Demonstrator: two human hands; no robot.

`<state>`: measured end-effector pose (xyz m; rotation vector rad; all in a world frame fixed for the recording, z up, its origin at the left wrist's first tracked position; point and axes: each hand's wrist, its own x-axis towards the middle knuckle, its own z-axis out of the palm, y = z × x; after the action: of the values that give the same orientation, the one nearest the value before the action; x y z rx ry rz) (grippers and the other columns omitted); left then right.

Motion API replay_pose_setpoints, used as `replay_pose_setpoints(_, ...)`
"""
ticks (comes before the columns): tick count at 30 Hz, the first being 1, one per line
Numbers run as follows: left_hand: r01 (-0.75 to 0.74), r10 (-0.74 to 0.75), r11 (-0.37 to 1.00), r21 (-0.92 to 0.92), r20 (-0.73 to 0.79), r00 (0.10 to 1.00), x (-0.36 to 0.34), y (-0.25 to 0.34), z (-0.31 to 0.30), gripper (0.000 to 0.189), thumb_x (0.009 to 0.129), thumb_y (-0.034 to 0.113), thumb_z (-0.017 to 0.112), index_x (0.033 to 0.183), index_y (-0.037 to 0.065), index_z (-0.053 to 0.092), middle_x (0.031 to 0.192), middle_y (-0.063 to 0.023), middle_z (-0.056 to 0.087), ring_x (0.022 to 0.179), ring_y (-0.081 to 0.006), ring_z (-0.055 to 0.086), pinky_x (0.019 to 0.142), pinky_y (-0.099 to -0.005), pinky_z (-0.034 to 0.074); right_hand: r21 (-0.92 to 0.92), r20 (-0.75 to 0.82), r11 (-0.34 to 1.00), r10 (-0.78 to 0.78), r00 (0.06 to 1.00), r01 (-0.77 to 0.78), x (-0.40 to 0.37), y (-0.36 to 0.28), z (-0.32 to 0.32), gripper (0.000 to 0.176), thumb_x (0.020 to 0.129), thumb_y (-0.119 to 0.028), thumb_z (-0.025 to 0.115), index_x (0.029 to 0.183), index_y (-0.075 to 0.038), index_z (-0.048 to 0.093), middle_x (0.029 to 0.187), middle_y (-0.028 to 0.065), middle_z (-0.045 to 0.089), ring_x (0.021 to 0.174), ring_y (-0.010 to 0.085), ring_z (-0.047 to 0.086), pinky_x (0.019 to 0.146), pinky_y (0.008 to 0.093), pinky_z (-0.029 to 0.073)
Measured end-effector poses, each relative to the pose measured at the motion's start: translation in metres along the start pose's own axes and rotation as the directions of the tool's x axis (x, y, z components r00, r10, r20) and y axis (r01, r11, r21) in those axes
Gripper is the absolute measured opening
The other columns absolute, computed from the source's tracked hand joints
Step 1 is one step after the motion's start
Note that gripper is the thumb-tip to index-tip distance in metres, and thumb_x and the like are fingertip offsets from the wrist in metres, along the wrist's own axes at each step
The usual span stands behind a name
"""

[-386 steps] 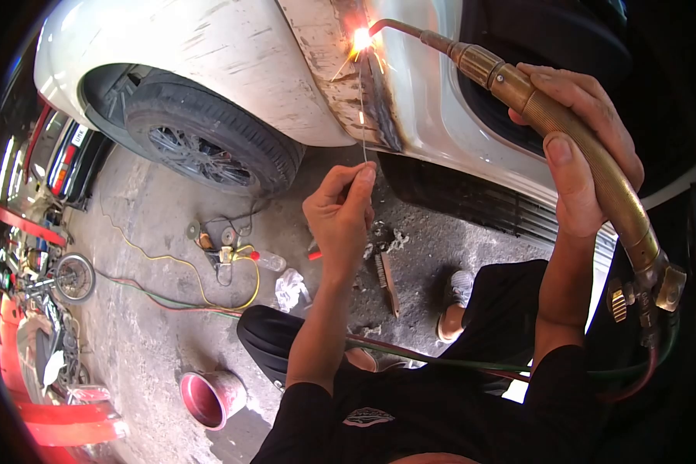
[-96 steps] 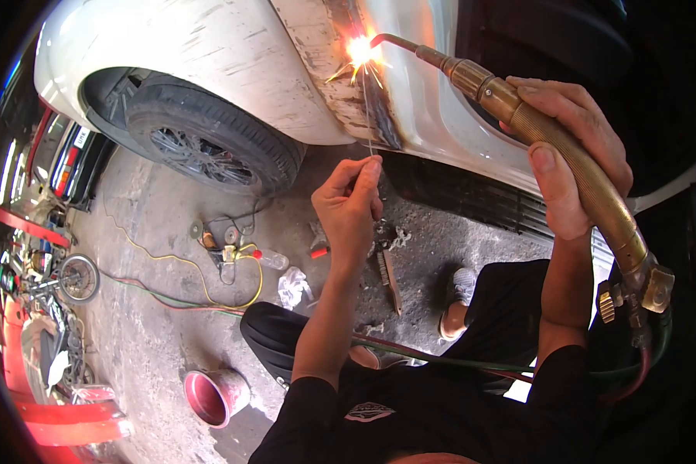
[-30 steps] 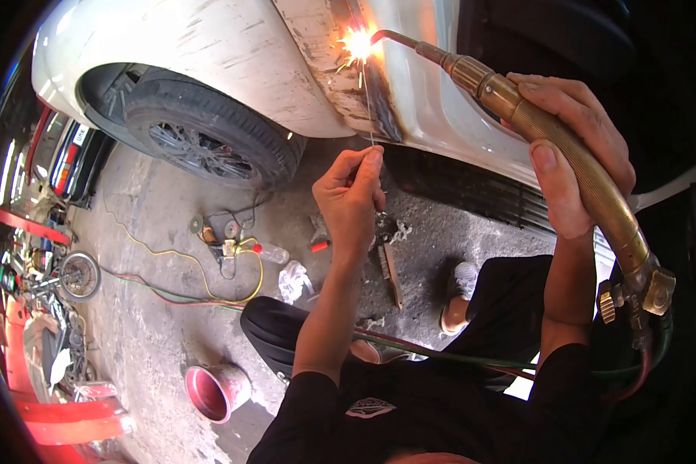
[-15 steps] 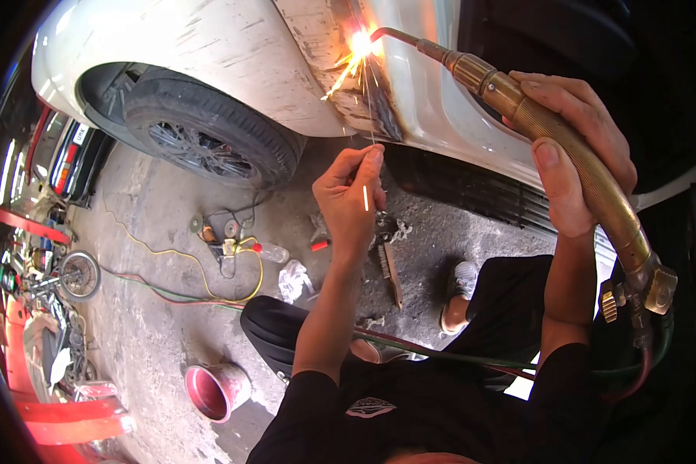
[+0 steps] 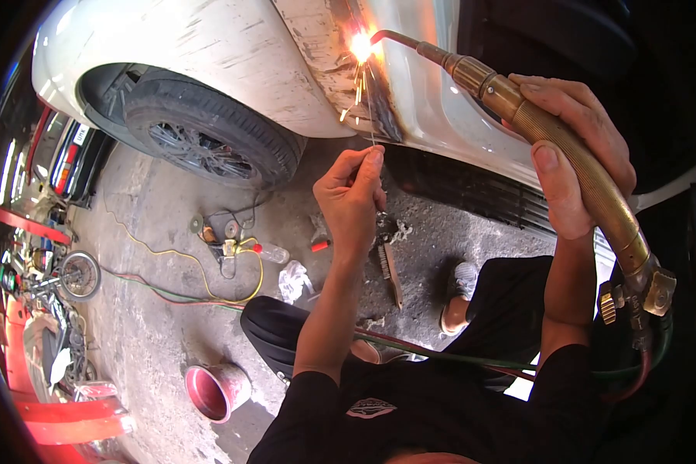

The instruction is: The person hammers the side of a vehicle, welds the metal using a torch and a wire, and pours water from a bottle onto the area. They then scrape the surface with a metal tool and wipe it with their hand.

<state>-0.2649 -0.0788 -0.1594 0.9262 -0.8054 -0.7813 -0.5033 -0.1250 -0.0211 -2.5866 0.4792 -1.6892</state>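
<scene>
My left hand [image 5: 353, 185] pinches a thin metal rod [image 5: 372, 116] that runs up toward a bright flame spot on the car body. My right hand [image 5: 576, 147] is wrapped round a brass torch [image 5: 572, 143], whose bent tip points left at the glowing spot [image 5: 362, 48]. Sparks drop from that spot over scorched, scraped metal. The white car panel [image 5: 201, 46] lies left of the seam, and a white sill [image 5: 433, 100] lies right of it. Green and red hoses [image 5: 456, 359] lead from the torch across my lap.
A car wheel [image 5: 209, 139] is at the upper left. On the floor are a pink bucket [image 5: 218, 392], a wooden-handled wire brush [image 5: 390, 274], a gauge set [image 5: 228, 240] with a yellow hose, a plastic bottle [image 5: 274, 253] and a white rag [image 5: 293, 281]. A motorcycle stands far left.
The sparks fall in a narrower, steeper stream than before. Both hands and the torch have stayed almost in place.
</scene>
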Motion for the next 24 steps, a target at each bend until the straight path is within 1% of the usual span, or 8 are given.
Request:
replay_pose_setpoints(7,-0.008,0.008,1.000,-0.002,-0.009,1.000,0.0009,-0.0003,0.0006,0.015,0.099,0.009,0.070,0.104,-0.004,0.076,0.072,0.0016,0.059,0.051,-0.0029,0.046,0.043,-0.0223,0.038,0.011,0.013,1.000,0.016,1.000,-0.016,0.0002,0.0003,0.0002,0.045,0.086,-0.025,0.065,0.113,0.011,0.070,0.109,0.0286,0.071,0.100,0.0376,0.074,0.082,0.0422,0.064)
replay_pose_setpoints(11,-0.010,0.010,1.000,-0.004,-0.010,1.000,0.0006,-0.0003,0.0020,0.015,0.099,0.008,0.070,0.104,-0.005,0.076,0.073,0.0014,0.059,0.051,-0.0028,0.046,0.043,-0.0221,0.038,0.011,0.002,1.000,-0.024,1.000,0.024,-0.0001,0.0032,0.0017,0.044,0.087,-0.025,0.065,0.113,0.010,0.070,0.109,0.0286,0.071,0.100,0.0377,0.074,0.082,0.0421,0.063)
replay_pose_setpoints(14,-0.019,0.019,1.000,-0.004,-0.013,1.000,0.0002,-0.0004,0.0033,0.015,0.099,0.009,0.070,0.103,-0.004,0.076,0.072,0.0016,0.059,0.051,-0.0027,0.046,0.043,-0.0219,0.038,0.021,0.000,0.999,-0.046,0.999,0.046,-0.0003,0.0061,0.0036,0.044,0.087,-0.026,0.066,0.113,0.010,0.070,0.108,0.0284,0.071,0.100,0.0381,0.074,0.083,0.0426,0.063)
replay_pose_setpoints(16,0.002,-0.002,1.000,0.000,-0.020,1.000,-0.0001,-0.0006,0.0023,0.014,0.099,0.009,0.070,0.102,-0.004,0.076,0.069,0.0021,0.058,0.050,-0.0027,0.046,0.043,-0.0217,0.038,0.021,0.004,0.998,-0.064,0.998,0.064,-0.0001,0.0069,0.0043,0.044,0.086,-0.026,0.066,0.112,0.009,0.070,0.108,0.0282,0.071,0.099,0.0383,0.074,0.083,0.0429,0.063)
replay_pose_setpoints(19,0.004,-0.004,1.000,0.013,-0.007,1.000,-0.0008,-0.0002,0.0019,0.016,0.098,0.010,0.072,0.105,-0.004,0.076,0.071,0.0029,0.058,0.054,-0.0030,0.045,0.044,-0.0230,0.038,0.008,0.004,0.999,-0.042,0.999,0.042,-0.0003,0.0057,0.0042,0.045,0.086,-0.026,0.066,0.112,0.009,0.070,0.108,0.0279,0.072,0.099,0.0385,0.074,0.084,0.0433,0.062)
replay_pose_setpoints(22,0.043,-0.043,0.999,0.017,-0.004,0.999,-0.0023,0.0004,0.0008,0.016,0.098,0.009,0.072,0.105,-0.004,0.076,0.072,0.0034,0.058,0.053,-0.0029,0.045,0.044,-0.0231,0.038,0.004,-0.002,0.999,-0.038,0.999,0.038,-0.0006,0.0039,0.0029,0.045,0.085,-0.025,0.065,0.113,0.010,0.070,0.108,0.0283,0.071,0.100,0.0386,0.074,0.083,0.0431,0.063)
replay_pose_setpoints(24,0.022,-0.021,1.000,0.011,-0.014,1.000,-0.0009,0.0009,0.0039,0.015,0.098,0.010,0.071,0.103,-0.004,0.076,0.069,0.0032,0.057,0.051,-0.0026,0.045,0.044,-0.0223,0.037,-0.003,-0.005,1.000,-0.010,1.000,0.010,-0.0011,0.0023,0.0019,0.044,0.085,-0.025,0.064,0.113,0.010,0.070,0.109,0.0287,0.071,0.100,0.0385,0.074,0.083,0.0430,0.063)
